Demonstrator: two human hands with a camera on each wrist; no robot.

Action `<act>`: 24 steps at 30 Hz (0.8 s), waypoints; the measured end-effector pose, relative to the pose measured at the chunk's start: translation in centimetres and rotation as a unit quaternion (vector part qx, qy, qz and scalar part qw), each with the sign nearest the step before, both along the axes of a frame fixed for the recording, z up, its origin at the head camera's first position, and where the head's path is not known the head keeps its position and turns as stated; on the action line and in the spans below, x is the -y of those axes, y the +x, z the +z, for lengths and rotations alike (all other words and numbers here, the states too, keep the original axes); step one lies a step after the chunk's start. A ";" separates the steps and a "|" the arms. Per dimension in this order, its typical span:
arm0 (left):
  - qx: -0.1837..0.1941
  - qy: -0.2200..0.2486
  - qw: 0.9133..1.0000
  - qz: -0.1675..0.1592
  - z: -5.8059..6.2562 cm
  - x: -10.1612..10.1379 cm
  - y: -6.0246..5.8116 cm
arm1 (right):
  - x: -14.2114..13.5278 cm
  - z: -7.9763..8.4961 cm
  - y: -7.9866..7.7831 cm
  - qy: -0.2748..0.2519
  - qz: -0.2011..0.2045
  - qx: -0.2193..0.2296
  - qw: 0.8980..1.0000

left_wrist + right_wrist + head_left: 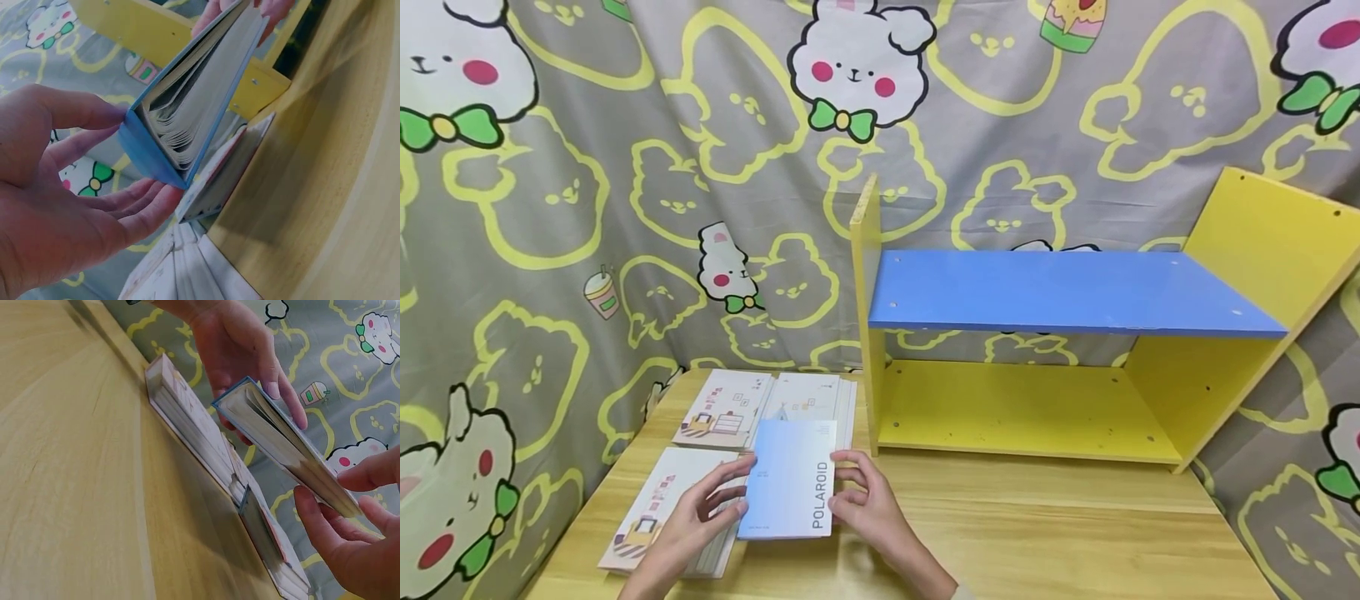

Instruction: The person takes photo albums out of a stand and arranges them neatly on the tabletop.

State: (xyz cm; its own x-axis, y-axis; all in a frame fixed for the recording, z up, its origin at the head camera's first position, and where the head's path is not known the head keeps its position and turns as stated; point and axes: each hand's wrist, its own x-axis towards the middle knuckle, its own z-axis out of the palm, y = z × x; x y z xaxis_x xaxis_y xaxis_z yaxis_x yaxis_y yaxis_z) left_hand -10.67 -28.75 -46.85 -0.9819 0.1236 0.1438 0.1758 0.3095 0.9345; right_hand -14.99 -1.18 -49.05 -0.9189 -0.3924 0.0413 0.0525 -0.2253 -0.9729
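Note:
A light-blue photo album [786, 475] marked POLAROID is held up over the tabletop, tilted with its cover toward the head camera. My left hand [700, 517] grips its left edge, thumb on one cover and fingers on the other. At the opposite edge, the thumb and fingers of my right hand [353, 540] pinch the covers. Page edges and the blue spine [147, 150] show in the left wrist view. Below and behind it lie pale, illustrated book stacks: one at front left [651, 492], another at back left [722, 408], a third beside that [805, 387], partly hidden by the album.
A yellow shelf unit [1000, 408] with a blue middle board [1060, 287] stands at the back right of the wooden table [1037, 525]. Its left side panel [867, 333] rises right beside the books. A patterned curtain [775, 192] hangs behind.

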 end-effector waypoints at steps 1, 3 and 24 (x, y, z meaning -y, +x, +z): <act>-0.006 0.000 1.000 -0.002 -0.1 0.0 0.0 | 0.0 -0.1 0.0 0.002 -0.002 0.000 1.000; -0.014 -0.001 1.000 -0.008 -0.2 0.0 0.1 | 0.1 -0.3 0.0 0.006 -0.004 0.000 1.000; 0.097 -0.011 0.995 0.010 -1.0 0.6 0.1 | 0.5 -1.1 0.3 0.037 -0.013 0.021 0.999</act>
State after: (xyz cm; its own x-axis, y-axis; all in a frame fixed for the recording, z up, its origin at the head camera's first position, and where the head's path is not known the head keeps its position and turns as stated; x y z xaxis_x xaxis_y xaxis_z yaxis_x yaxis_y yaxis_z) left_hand -10.61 -29.31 -47.84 -0.9931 0.1052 -0.0511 -0.0134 0.3313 0.9434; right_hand -14.73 -1.65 -50.18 -0.9292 -0.3688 -0.0256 0.0883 -0.1541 -0.9841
